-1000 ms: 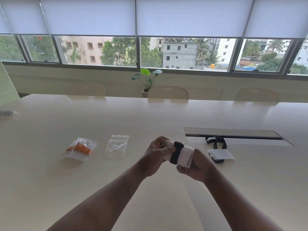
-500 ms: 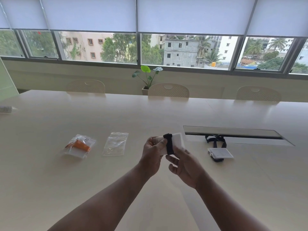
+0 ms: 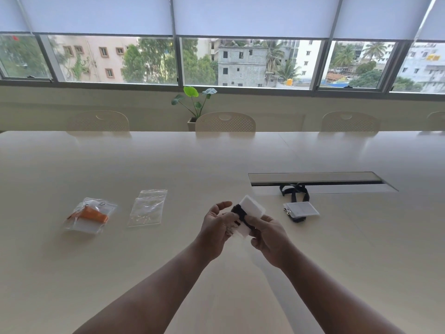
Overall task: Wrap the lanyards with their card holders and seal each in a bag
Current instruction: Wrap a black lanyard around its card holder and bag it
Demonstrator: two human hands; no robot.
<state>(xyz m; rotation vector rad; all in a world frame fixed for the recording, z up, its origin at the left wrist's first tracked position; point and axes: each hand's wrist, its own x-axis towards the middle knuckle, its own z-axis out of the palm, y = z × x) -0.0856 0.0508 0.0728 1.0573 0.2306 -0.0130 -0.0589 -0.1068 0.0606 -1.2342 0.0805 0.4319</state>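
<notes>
While one orange set sits bagged (image 3: 89,215) toward the table's (image 3: 168,261) left edge, both hands, left hand (image 3: 216,227) and right hand (image 3: 269,235), grip a card holder (image 3: 251,209) wound in black lanyard (image 3: 239,212) mid-table; empty bag (image 3: 148,208) waits, another lanyard set (image 3: 299,206) untouched by the cable slot (image 3: 315,180).

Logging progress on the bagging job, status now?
Both hands up: right hand grip on card holder, left hand working the black lanyard. Empty bag waiting left. Nothing in the way.
</notes>
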